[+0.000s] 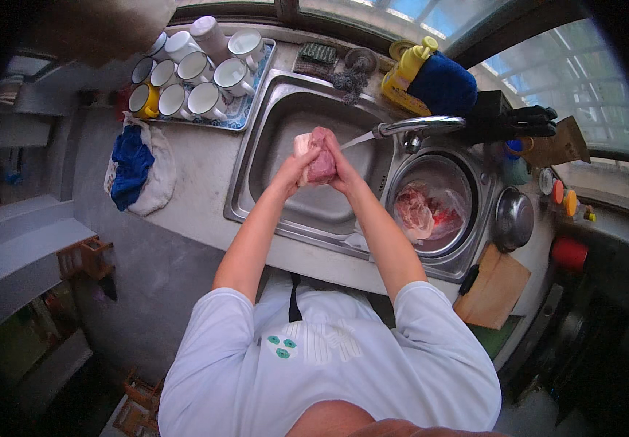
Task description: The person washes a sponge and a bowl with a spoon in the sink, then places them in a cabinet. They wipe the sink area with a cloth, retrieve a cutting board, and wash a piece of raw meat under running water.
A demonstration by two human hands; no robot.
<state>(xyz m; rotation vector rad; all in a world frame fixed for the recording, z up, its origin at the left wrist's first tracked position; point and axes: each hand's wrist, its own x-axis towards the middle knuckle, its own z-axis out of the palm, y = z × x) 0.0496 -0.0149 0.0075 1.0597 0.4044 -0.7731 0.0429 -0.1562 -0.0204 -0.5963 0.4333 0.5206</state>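
Observation:
A piece of raw meat (321, 165), pink with a pale fatty side, is held between both hands above the large basin of a stainless steel sink (271, 125). My left hand (295, 170) grips it from the left, the thumb lying over it. My right hand (338, 164) wraps its right side. From the chrome faucet (424, 127) water runs down towards the meat and my right hand. In the smaller round basin on the right sits a metal bowl (470, 188) with more raw meat (414, 210) and a clear plastic bag in it.
A tray (237, 127) of enamel mugs stands left of the sink, beside cloths (131, 164). Behind the sink are scrubbers (347, 82) and a yellow bottle (402, 76). A metal bowl (514, 218), a black-handled knife (468, 279) and a wooden cutting board (495, 287) lie to the right.

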